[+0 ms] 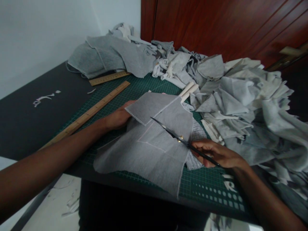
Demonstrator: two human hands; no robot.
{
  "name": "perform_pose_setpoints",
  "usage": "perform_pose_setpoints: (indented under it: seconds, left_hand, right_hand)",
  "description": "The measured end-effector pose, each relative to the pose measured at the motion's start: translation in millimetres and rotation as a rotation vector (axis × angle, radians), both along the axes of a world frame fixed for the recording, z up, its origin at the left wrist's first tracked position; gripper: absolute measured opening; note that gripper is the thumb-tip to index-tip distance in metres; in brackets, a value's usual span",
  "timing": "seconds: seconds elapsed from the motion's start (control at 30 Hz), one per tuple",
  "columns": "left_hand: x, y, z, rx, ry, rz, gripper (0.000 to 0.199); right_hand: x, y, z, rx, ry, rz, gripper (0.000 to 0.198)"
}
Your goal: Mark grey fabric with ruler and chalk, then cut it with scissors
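A grey fabric piece (144, 157) with chalk lines drawn on it spreads before me, its upper part a flap edged with white stitching. My left hand (121, 115) is at the fabric's left side, holding it from beneath; most of its fingers are hidden by the cloth. Black scissors (168, 131) with a gold-coloured pivot screw are gripped in my right hand (211, 153). Their blade lies across the fabric, its tip near the stitched edge. Whether a second blade is under the cloth, I cannot tell. Ribbed grey cloth (195, 162) shows beneath the right edge.
A green cutting mat (154, 84) covers part of the dark table (16, 128). A wooden ruler (89, 112) lies on the left, a shorter ruler (108, 78) behind it. Heaped grey and off-white cloth (235, 96) fills the back and right. Small scraps (44, 98) lie at left.
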State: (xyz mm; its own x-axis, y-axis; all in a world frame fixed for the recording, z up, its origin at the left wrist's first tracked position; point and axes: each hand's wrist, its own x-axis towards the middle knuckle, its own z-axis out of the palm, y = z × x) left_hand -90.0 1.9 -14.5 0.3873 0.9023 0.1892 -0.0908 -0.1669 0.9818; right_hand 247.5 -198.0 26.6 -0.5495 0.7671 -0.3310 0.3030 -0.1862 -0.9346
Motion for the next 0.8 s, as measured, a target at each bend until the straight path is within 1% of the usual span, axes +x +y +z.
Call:
perform_pose_setpoints:
  seconds: [0.07, 0.1, 0.2, 0.3, 0.37, 0.43, 0.53, 0.63, 0.67, 0.73, 0.77, 0.8]
  left_hand:
    - [4, -3, 8.3, -0.011, -0.033, -0.127, 0.037]
    - [5, -5, 12.4, -0.008, -0.054, -0.167, 0.038]
    - [9, -13, 24.1, -0.047, -0.107, -0.196, 0.039]
    - [11, -21, 36.3, -0.083, -0.088, -0.204, 0.041]
    - [11, -24, 47.8, -0.074, -0.041, -0.261, 0.039]
    - [13, -24, 63.2, -0.038, 0.049, -0.372, 0.036]
    - [21, -16, 90.8, 0.077, 0.247, -0.589, 0.035]
    - [42, -7, 118.6, 0.201, 0.425, -0.780, 0.032]
    - [51, -5, 127.9, 0.221, 0.452, -0.819, 0.029]
    - [71, -3, 147.8, 0.173, 0.490, -0.878, 0.025]
    - [82, -3, 158.5, 0.114, 0.504, -0.883, 0.026]
    - [92, -4, 169.5, 0.051, 0.514, -0.879, 0.033]
  right_hand:
    - [1, -1, -1, -0.006, -0.007, 0.001, 0.051]
    - [2, -2, -1, -0.012, -0.010, 0.000, 0.051]
    - [4, -4, -2, -0.018, 0.000, 0.018, 0.056]
    - [3, -2, 3, -0.010, -0.039, 0.091, 0.060]
    - [0, -1, 8, 0.007, -0.098, 0.130, 0.058]
    - [-3, -1, 14, 0.043, -0.146, 0.156, 0.057]
    - [-6, -4, 26, 0.122, -0.209, 0.174, 0.053]
    - [-5, -9, 45, 0.220, -0.275, 0.162, 0.046]
    - [-4, -11, 52, 0.241, -0.297, 0.146, 0.046]
    - [-3, -15, 69, 0.242, -0.343, 0.113, 0.048]
    - [-2, -17, 77, 0.233, -0.363, 0.095, 0.048]
    - [0, -19, 85, 0.228, -0.376, 0.083, 0.048]
